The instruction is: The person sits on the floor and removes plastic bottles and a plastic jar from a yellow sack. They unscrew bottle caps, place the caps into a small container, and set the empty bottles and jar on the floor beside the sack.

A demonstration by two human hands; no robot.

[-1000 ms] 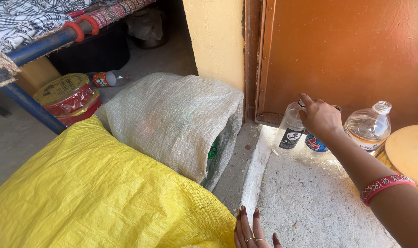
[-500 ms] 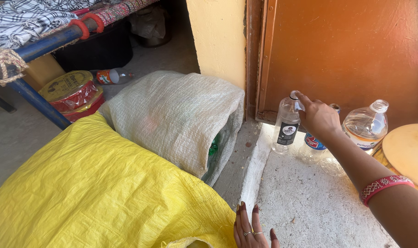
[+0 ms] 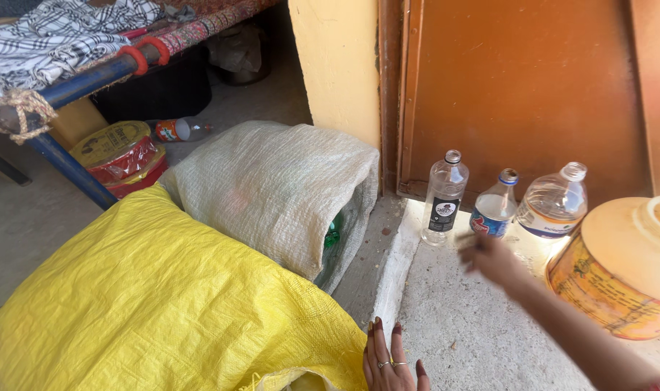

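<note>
My right hand [image 3: 489, 258] hovers, blurred, over the concrete step just in front of three clear plastic bottles and holds nothing. The tall bottle [image 3: 444, 197] with a dark label stands upright at the left, a shorter blue-labelled bottle [image 3: 494, 211] is in the middle, and a rounder bottle [image 3: 554, 205] is at the right. My left hand [image 3: 390, 358] rests flat, fingers spread, at the bottom edge beside the mouth of a yellow woven sack [image 3: 149, 311].
A white woven sack [image 3: 272, 192] lies behind the yellow one, green items showing at its open end. An orange plastic jar [image 3: 620, 268] lies at the right. Behind stand a brown door [image 3: 518, 87], a cot with blue frame [image 3: 69, 87], a yellow-red tin [image 3: 116, 152] and a lying bottle [image 3: 181, 129].
My right hand has let go of the tall dark-labelled bottle, which now stands upright by the door, and the hand has pulled back toward me. The left hand stayed in place.
</note>
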